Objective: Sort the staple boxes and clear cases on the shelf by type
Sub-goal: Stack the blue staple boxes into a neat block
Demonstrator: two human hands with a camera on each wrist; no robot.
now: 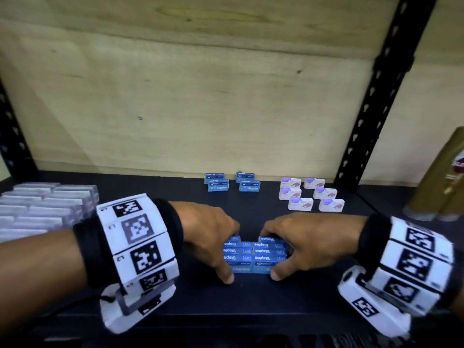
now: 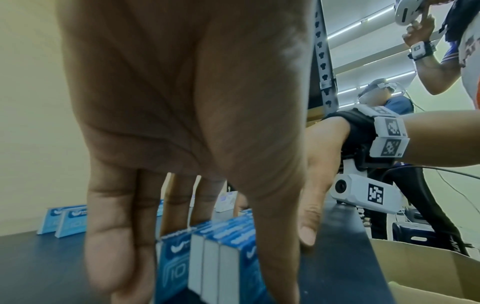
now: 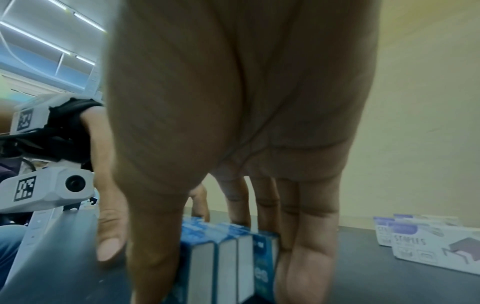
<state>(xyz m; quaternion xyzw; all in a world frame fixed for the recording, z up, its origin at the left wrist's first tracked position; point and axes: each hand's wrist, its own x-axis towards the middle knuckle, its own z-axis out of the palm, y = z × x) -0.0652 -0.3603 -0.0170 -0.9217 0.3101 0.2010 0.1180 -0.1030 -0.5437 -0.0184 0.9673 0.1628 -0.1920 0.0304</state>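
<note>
Basically head view: left hand (image 1: 208, 234) and right hand (image 1: 298, 243) clamp the blue staple boxes (image 1: 254, 254) block mid-shelf, near edge, likely to shift it as one; wrist views: fingers (image 2: 114, 242) and thumbs bracket both ends

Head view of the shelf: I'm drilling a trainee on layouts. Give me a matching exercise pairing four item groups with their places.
Things:
1. clear cases
2. white staple boxes
3. standing blue boxes
4. blue block

Places:
A. between both hands, shelf front
B. far left
C. back centre
D. back right

Pairs: 1-B, 2-D, 3-C, 4-A. The left hand and right hand grip the block from either side.
</note>
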